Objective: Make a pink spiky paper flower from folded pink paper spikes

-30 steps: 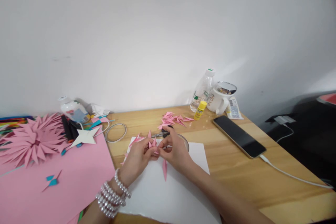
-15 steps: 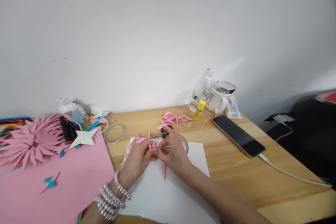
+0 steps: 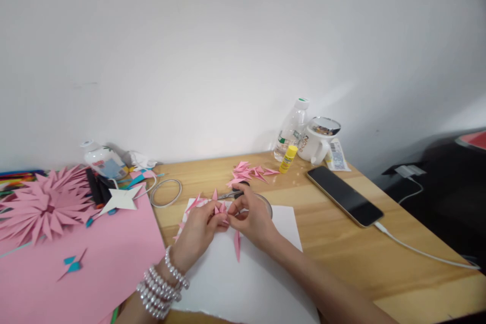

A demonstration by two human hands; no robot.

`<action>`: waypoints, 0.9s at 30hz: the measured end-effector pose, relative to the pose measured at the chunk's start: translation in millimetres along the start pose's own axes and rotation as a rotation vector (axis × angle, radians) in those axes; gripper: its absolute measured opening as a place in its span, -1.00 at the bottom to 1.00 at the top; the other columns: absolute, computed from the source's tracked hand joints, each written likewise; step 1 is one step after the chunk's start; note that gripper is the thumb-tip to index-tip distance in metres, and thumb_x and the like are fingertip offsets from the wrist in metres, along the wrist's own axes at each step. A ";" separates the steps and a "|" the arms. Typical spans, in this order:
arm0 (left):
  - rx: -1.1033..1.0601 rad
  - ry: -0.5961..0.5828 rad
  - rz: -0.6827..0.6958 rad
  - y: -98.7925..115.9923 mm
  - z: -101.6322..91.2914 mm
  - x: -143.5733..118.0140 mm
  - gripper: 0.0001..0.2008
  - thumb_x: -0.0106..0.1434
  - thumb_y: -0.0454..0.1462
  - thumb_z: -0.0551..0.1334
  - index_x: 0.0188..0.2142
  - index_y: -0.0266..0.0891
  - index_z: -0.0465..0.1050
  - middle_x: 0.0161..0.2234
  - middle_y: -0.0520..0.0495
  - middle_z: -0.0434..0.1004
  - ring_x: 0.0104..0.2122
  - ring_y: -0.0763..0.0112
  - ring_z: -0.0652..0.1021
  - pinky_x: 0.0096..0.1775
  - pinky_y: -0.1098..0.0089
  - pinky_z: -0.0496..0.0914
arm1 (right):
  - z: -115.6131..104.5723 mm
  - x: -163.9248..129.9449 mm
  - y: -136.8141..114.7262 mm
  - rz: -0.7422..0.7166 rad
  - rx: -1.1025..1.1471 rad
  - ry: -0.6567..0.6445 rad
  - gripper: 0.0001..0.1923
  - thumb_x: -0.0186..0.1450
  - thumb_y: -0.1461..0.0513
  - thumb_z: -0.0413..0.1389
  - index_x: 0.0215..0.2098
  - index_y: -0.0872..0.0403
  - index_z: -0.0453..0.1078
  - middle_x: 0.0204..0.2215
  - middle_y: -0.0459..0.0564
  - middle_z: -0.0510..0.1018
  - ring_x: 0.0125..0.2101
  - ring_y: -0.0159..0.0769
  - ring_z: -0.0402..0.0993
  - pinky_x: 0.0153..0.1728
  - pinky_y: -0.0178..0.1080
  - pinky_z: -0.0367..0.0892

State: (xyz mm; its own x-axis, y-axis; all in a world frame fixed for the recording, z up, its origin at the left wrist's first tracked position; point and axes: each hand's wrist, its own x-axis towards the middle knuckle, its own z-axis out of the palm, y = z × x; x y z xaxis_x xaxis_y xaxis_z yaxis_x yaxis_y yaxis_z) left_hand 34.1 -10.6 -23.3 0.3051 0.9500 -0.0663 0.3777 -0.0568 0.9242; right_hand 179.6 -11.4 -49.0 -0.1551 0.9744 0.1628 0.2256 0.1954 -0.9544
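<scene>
My left hand, with pearl bracelets on its wrist, and my right hand meet over a white sheet on the wooden table. Both pinch a small cluster of folded pink paper points between their fingertips. One long pink point hangs down below the right hand. Small scissors lie just behind the hands. A pile of folded pink pieces sits farther back.
A large pink paper sheet and a pink spiky paper flower lie at left, with a white paper star and a tape ring. A yellow glue stick, bottle, mug and charging phone are at right.
The hands stay together on the pink cluster, with only slight finger shifts. The view has drifted a little.
</scene>
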 end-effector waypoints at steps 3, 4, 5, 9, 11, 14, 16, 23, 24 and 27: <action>0.009 -0.017 0.025 -1.5 -0.3 -0.2 -0.86 0.13 -0.24 0.12 -0.52 -0.21 0.33 -0.52 0.02 0.45 -0.49 0.39 0.52 -0.41 0.38 0.45 | 2.4 -0.1 1.1 0.003 0.020 0.008 -0.41 0.02 0.37 0.11 0.00 0.01 0.06 -0.53 -0.20 0.37 -0.52 -0.44 0.39 -0.50 -0.39 0.39; 0.013 -0.022 0.030 -2.1 -0.3 -0.2 -0.86 0.14 -0.24 0.11 -0.51 -0.21 0.33 -0.52 0.02 0.46 -0.48 0.39 0.52 -0.41 0.38 0.45 | 3.0 0.0 1.5 0.006 0.024 0.012 -0.42 0.02 0.38 0.10 -0.01 0.01 0.06 -0.51 -0.19 0.37 -0.52 -0.45 0.38 -0.51 -0.40 0.38; 0.022 -0.023 0.034 -2.5 -0.3 -0.4 -0.86 0.14 -0.24 0.11 -0.51 -0.21 0.33 -0.51 0.02 0.47 -0.48 0.38 0.52 -0.41 0.38 0.44 | 3.4 0.0 2.0 0.010 0.028 0.017 -0.43 0.02 0.37 0.10 -0.02 0.01 0.07 -0.48 -0.18 0.36 -0.53 -0.46 0.38 -0.53 -0.40 0.37; 0.087 -0.015 0.042 -1.4 -0.2 -0.8 -0.85 0.14 -0.25 0.10 -0.52 -0.22 0.33 -0.53 0.00 0.46 -0.50 0.38 0.51 -0.45 0.41 0.41 | 4.7 -0.1 3.7 0.001 0.015 0.011 -0.43 0.01 0.37 0.11 -0.02 0.01 0.09 -0.43 -0.15 0.37 -0.54 -0.47 0.37 -0.54 -0.41 0.36; 0.109 -0.015 0.050 0.4 -0.1 -0.8 -0.85 0.14 -0.26 0.09 -0.52 -0.22 0.33 -0.53 0.00 0.46 -0.51 0.39 0.50 -0.46 0.42 0.40 | 5.6 -0.7 4.8 -0.024 -0.019 0.013 -0.43 0.02 0.38 0.10 -0.01 0.01 0.09 -0.45 -0.15 0.39 -0.53 -0.45 0.38 -0.52 -0.40 0.38; 0.189 0.008 0.082 2.0 -0.4 -0.7 -0.85 0.14 -0.27 0.09 -0.53 -0.22 0.34 -0.55 0.00 0.45 -0.53 0.39 0.47 -0.47 0.42 0.37 | 7.4 -2.1 6.6 -0.063 -0.087 0.036 -0.41 0.02 0.41 0.07 0.00 0.01 0.08 -0.43 -0.11 0.41 -0.49 -0.42 0.39 -0.49 -0.38 0.40; 0.214 0.017 0.093 1.2 -0.4 -0.9 -0.84 0.14 -0.26 0.09 -0.52 -0.22 0.35 -0.56 -0.01 0.45 -0.53 0.38 0.46 -0.46 0.41 0.37 | 7.8 -2.6 7.4 -0.091 -0.119 0.046 -0.41 0.02 0.43 0.04 0.01 0.01 0.09 -0.42 -0.10 0.42 -0.46 -0.40 0.39 -0.48 -0.37 0.40; 0.012 -0.029 0.022 -5.9 1.3 -2.2 -0.85 0.15 -0.22 0.10 -0.47 -0.21 0.36 -0.49 -0.02 0.49 -0.45 0.33 0.55 -0.37 0.34 0.45 | 2.1 1.0 5.2 -0.027 -0.004 0.018 -0.54 0.05 0.38 0.05 -0.07 0.03 0.15 -0.49 -0.16 0.43 -0.47 -0.43 0.42 -0.47 -0.36 0.44; -0.005 -0.028 0.014 -6.0 1.3 -2.2 -0.86 0.15 -0.22 0.11 -0.48 -0.21 0.36 -0.49 -0.02 0.49 -0.45 0.33 0.55 -0.37 0.34 0.46 | 1.5 1.5 4.9 -0.020 0.013 0.005 -0.55 0.05 0.37 0.07 -0.09 0.04 0.16 -0.49 -0.16 0.43 -0.48 -0.44 0.42 -0.48 -0.36 0.44; -0.026 -0.032 0.015 -5.4 1.0 -1.8 -0.86 0.14 -0.23 0.12 -0.49 -0.21 0.34 -0.49 -0.02 0.48 -0.44 0.32 0.55 -0.38 0.34 0.46 | 1.1 1.9 4.4 -0.002 0.030 -0.010 -0.53 0.02 0.35 0.11 -0.09 0.04 0.17 -0.50 -0.16 0.42 -0.49 -0.44 0.41 -0.48 -0.36 0.43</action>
State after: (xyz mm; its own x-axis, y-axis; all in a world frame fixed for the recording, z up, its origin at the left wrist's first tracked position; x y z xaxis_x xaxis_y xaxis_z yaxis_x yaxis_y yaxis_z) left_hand 32.4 -12.3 -28.6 0.3389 0.9387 -0.0638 0.3499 -0.0627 0.9347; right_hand 179.2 -8.8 -53.2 -0.1651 0.9728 0.1622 0.1960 0.1936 -0.9613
